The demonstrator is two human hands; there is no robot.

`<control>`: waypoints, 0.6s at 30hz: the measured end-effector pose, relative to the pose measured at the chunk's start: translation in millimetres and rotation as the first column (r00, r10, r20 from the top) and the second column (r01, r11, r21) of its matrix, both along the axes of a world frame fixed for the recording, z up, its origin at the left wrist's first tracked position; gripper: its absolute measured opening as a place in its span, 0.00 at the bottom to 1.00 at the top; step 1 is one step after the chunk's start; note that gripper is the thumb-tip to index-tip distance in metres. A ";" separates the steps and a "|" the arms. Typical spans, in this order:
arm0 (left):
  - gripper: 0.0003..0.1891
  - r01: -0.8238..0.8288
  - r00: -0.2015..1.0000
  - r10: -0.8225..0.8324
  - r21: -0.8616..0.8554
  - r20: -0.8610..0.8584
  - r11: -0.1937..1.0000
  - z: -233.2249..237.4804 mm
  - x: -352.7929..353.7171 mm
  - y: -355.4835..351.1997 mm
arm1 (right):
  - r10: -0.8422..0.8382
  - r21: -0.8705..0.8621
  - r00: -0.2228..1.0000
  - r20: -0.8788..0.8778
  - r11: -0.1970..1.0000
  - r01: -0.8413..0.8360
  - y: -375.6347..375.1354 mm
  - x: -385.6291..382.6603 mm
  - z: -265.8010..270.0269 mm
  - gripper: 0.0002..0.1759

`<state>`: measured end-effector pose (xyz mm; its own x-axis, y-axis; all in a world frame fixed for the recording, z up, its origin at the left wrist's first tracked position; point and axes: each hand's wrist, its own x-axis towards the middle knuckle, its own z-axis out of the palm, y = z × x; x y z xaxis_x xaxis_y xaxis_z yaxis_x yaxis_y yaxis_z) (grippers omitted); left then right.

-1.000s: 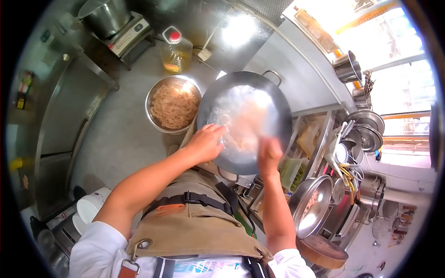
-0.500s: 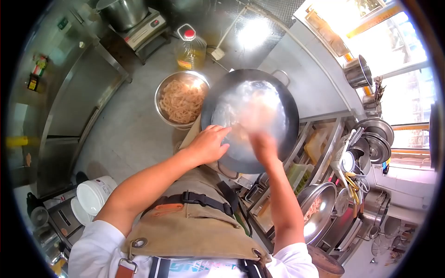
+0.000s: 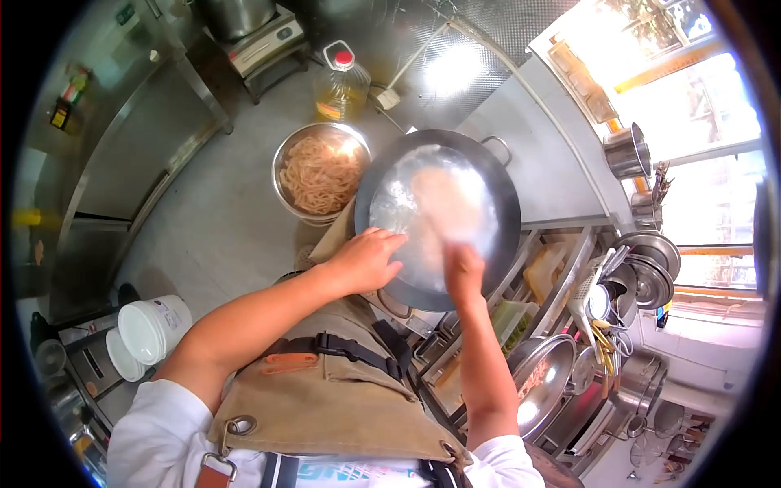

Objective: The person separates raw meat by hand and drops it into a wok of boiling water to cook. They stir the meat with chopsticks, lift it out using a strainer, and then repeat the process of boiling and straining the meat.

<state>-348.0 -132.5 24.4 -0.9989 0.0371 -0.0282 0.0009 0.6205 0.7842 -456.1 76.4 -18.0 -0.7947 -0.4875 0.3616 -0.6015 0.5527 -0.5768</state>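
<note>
A large dark wok (image 3: 508, 220) stands before me, its inside veiled by white steam. My left hand (image 3: 370, 259) is at the wok's near left rim, fingers stretched forward and thumb apart, holding nothing. Over the near side of the wok, my right hand (image 3: 464, 275) looks closed, though steam and motion smear its fingers. A pale, blurred shape (image 3: 447, 199) extends from it across the wok; I cannot make out what it is. Left of the wok, a metal bowl (image 3: 281, 189) holds light brown strips (image 3: 319, 175).
Behind the bowl stands an oil jug (image 3: 342, 88) with a red cap. White buckets (image 3: 154, 329) are at lower left. On the right are a rack of utensils (image 3: 606, 305) and a metal bowl (image 3: 553, 378) with pinkish food. A steel pot (image 3: 626, 150) stands by the window.
My right hand and the pale blurred shape have shifted slightly within the wok area. My left hand stays at the rim. The whole view has tilted a little.
</note>
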 end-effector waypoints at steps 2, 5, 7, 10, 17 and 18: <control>0.23 -0.001 1.000 0.001 0.004 -0.029 1.000 0.0 1.0 1.2 | 0.072 0.173 0.992 0.106 0.981 -0.090 -5.4 -3.9 -13.2 0.05; 0.21 0.011 0.999 -0.012 -0.027 -0.038 1.000 3.5 -3.6 -6.3 | -0.033 0.112 0.938 0.346 0.994 -0.006 5.9 -15.7 4.8 0.11; 0.19 -0.004 0.999 0.003 -0.021 -0.052 1.000 1.5 -0.9 -8.2 | -0.131 -0.041 0.876 0.465 0.985 0.169 14.3 -20.1 31.7 0.14; 0.12 -0.034 0.996 0.035 0.014 -0.087 0.999 -2.5 -1.1 -8.3 | -0.316 -0.141 0.805 0.502 0.889 0.436 18.6 -33.9 31.7 0.17; 0.14 0.033 0.996 -0.027 -0.070 0.082 0.997 9.2 -15.7 -1.6 | -0.145 -0.363 0.723 0.675 0.788 0.497 14.5 -34.3 -18.0 0.18; 0.14 0.060 0.990 -0.047 -0.089 0.135 0.994 11.4 -17.4 -2.5 | -0.109 -0.431 0.731 0.673 0.746 0.508 26.0 -30.2 -12.1 0.17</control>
<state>-365.5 -135.0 35.9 -0.9827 0.0812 -0.1664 -0.0644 0.6926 0.7185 -486.3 102.4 -30.1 -0.9934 -0.0396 -0.1075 0.1032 0.0988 -0.9897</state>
